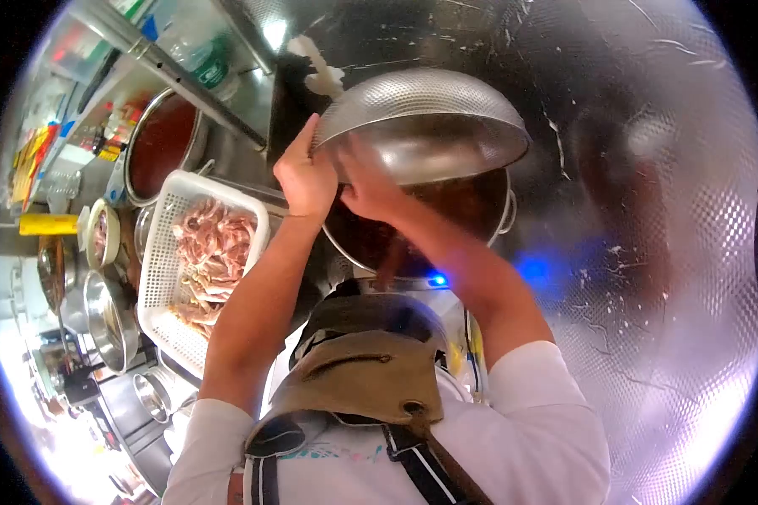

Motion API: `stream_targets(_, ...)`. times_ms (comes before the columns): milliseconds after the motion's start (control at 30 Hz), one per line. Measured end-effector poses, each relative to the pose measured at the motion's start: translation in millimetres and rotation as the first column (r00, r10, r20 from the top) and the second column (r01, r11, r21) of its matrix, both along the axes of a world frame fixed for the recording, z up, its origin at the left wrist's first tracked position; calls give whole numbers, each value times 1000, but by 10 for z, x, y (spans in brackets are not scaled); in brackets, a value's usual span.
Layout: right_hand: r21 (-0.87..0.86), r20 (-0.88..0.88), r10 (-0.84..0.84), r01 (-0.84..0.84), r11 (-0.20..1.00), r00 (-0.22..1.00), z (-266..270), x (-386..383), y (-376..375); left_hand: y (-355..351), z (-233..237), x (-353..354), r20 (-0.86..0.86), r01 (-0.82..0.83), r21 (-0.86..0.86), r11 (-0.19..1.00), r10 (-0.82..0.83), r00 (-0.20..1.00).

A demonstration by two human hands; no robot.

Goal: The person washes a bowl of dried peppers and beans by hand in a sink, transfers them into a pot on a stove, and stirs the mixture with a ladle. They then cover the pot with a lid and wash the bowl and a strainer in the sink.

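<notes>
A large perforated metal colander (434, 93) is tipped on its side over a wide pot (507, 215) of dark reddish-brown liquid. My left hand (309, 178) grips the colander's left rim, thumb pointing up. Close beside it, my right hand (369, 187) reaches to the colander's open side, its fingers blurred by motion against the inner wall. Whether those fingers hold anything I cannot tell. The pot's far side is hidden behind the colander.
Left of my arm stands a white plastic basket (153, 244) of raw meat pieces. Behind it is a pot of red liquid (162, 143). Metal bowls (109, 320) line the far left, and a metal shelf post (177, 76) slants overhead. A textured metal wall (640, 278) rises at right.
</notes>
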State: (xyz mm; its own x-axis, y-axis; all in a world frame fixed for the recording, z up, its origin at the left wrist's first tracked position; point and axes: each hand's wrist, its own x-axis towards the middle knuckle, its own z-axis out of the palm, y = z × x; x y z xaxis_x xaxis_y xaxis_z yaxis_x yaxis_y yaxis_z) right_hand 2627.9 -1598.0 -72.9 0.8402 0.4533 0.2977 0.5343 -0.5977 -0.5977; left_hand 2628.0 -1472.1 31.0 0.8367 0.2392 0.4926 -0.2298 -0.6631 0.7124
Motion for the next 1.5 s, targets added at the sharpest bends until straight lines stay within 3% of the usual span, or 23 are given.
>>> stream_targets(67, -126, 65, 66, -57, 990, 996, -36, -34, 38, -20, 25, 18, 37, -7, -45, 999, 9, 999)
stream_targets(167, -476, 12, 73, -58, 877, 997, -633, -177, -320, 146, 73, 74, 95, -34, -8, 999, 35, 995)
stream_targets(233, -662, -2, -77, 56, 748, 997, -716, -213, -603, 271, 117, 26, 45, -40, -48, 998, 42, 998)
stream_targets(300, -754, -199, -197, -22, 657, 960, -684, -89, -761, 338, 69, 26, 54, -54, -46, 997, 57, 997)
stream_targets(367, -677, -253, -213, -16, 736, 944, -566, 88, -784, 335, 65, 16, 65, -76, -45, 996, 78, 995)
stream_targets(433, -428, -56, -147, 110, 897, 988, -214, 189, -627, 339, 49, 7, 68, -67, -75, 995, 72, 995)
stream_targets(533, -643, 124, -200, 233, 729, 972, -281, 245, -456, 349, 44, 39, 102, -79, -29, 996, 82, 991)
stream_targets(633, -744, -22, 190, -143, 652, 981, -330, -52, -612, 415, 95, 55, 105, -83, -117, 990, 96, 990)
stream_targets(667, -675, -176, 157, -235, 700, 972, -329, -143, -709, 479, 69, 68, 132, -82, -116, 990, 98, 986)
stream_targets(733, -526, -313, -279, 78, 847, 908, -451, -325, -867, 594, 24, 56, 136, -118, -158, 980, 140, 981)
stream_targets(800, -459, -490, -350, 105, 882, 798, -401, -557, -938, 698, -31, 39, 67, -191, -169, 967, 204, 977)
stream_targets(833, -396, -578, -408, 194, 898, 707, -646, -659, -965, 769, -31, 29, 40, -218, -211, 953, 231, 972)
stream_targets(900, -284, -459, -393, 287, 915, 797, -920, -874, -844, 855, -47, -55, -30, -263, -297, 918, 266, 963)
stream_targets(1000, -236, -875, -338, 305, 923, 346, -609, -745, -477, 984, -42, -208, -15, -292, -324, 900, 303, 953)
stream_targets(1067, 48, -984, -58, 562, 825, 170, -872, -789, -381, 1100, -86, -295, 29, -257, -427, 867, 297, 955)
stream_targets(1100, 159, -987, 107, 682, 713, 119, -924, -780, -358, 1166, -109, -317, 51, -216, -524, 824, 283, 958)
stream_targets(1133, 138, -963, 268, 867, 478, 6, -956, -764, -388, 1206, -121, -346, 73, -175, -615, 768, 278, 958)
stream_targets(1233, 272, -837, 536, 935, 229, 112, -70, -751, -673, 1274, 67, -525, -26, -321, -476, 819, 352, 936)
stream_targets(1267, 221, -882, 456, 959, 180, 118, -52, -736, -826, 1306, 73, -565, -7, -313, -474, 823, 352, 936)
stream_targets(1333, 110, -866, 500, 982, 154, 18, 148, -750, -1085, 1362, 121, -636, -44, -331, -492, 805, 357, 933)
stream_targets(1367, 49, -786, 613, 980, 192, -80, 333, -745, -1192, 1381, 127, -662, -60, -336, -500, 798, 356, 933)
stream_targets(1400, 37, -781, 586, 920, 389, -216, 274, -705, -1290, 1414, 54, -642, -3, -268, -607, 748, 335, 942)
stream_targets(1500, -168, -978, -48, 633, 756, -203, 463, -834, -1367, 1440, 142, -668, -23, -320, -578, 751, 376, 926)
